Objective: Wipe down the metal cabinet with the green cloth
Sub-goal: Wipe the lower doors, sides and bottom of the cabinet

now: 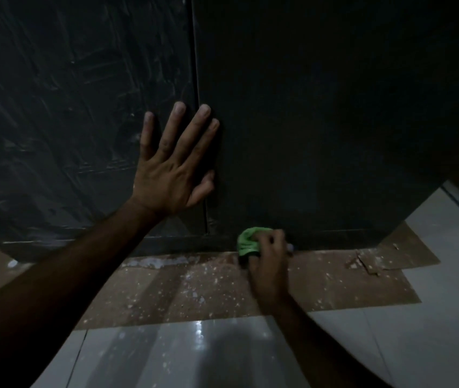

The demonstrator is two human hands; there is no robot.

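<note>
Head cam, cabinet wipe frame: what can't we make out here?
- Metal cabinet, head view: its top and sides are cut off by the frame edges; dim light hides any dirt on the right door.
- Green cloth: mostly covered by the right hand, which is motion-blurred, so the finger grip is unclear.
- Left hand: flat over the door seam; palm contact is hidden behind the hand.
- Small pale object right of the cloth: too blurred to identify.

Dim room, low light. Floor (432,345) = glossy pale tiles w/ thin grout lines, faint glare spot near center. Brown cardboard sheets (183,292) laid flat on tiles, spattered w/ white specks; far-right piece torn.
</note>
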